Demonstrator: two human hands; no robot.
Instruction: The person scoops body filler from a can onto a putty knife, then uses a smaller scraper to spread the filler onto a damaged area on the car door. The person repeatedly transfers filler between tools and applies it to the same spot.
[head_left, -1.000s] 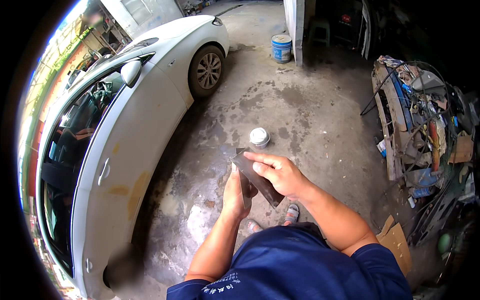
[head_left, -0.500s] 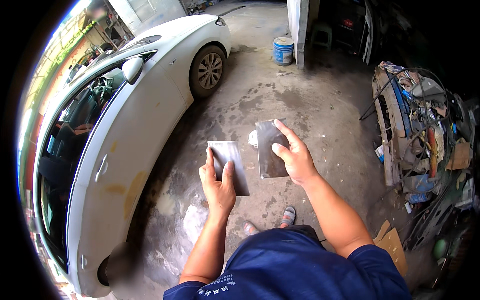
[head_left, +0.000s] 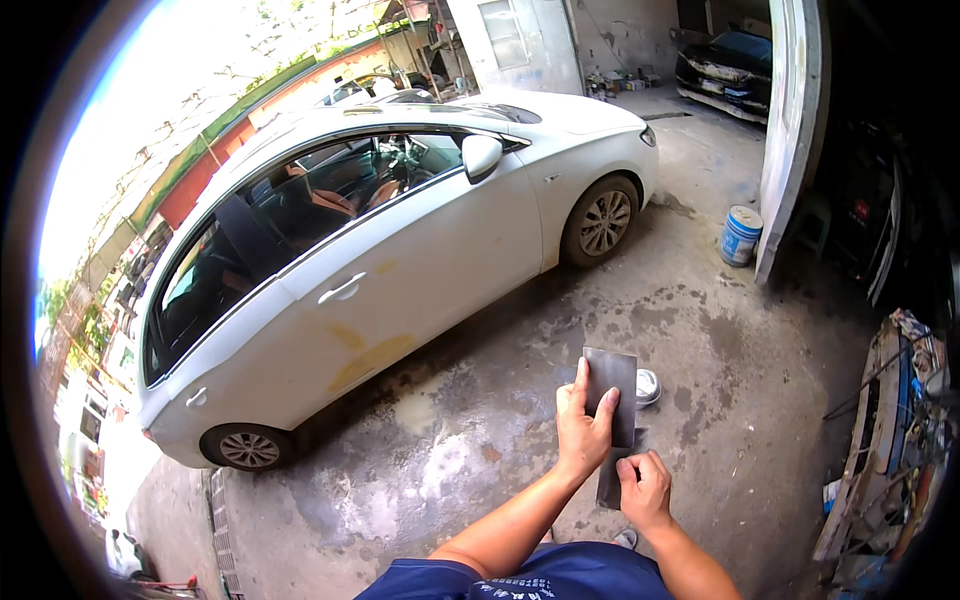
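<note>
My left hand point(head_left: 583, 432) grips a thin rectangular metal putty spreader point(head_left: 613, 390), its index finger along one edge and the thumb across the face. Just below and nearer my body, my right hand point(head_left: 648, 488) is closed on a second, darker putty spreader point(head_left: 609, 487). The two blades sit close together, one beyond the other; whether they touch I cannot tell. Beyond the left spreader, a round white container point(head_left: 648, 387) on the ground is partly covered by it. To the left stands a white car point(head_left: 450, 245) with yellowish patches point(head_left: 372, 362) low on its side.
A blue and white bucket point(head_left: 740, 237) stands by a wall edge point(head_left: 790, 150) at the far right. Scrap and car parts point(head_left: 880, 440) are heaped at the right. Stained concrete floor point(head_left: 500, 420) lies between me and the car. A dark damaged car point(head_left: 727, 75) is at the back.
My view has turned left, bringing more of the car in. The right hand has dropped toward my body, below the left; before, both spreaders were held up side by side.
</note>
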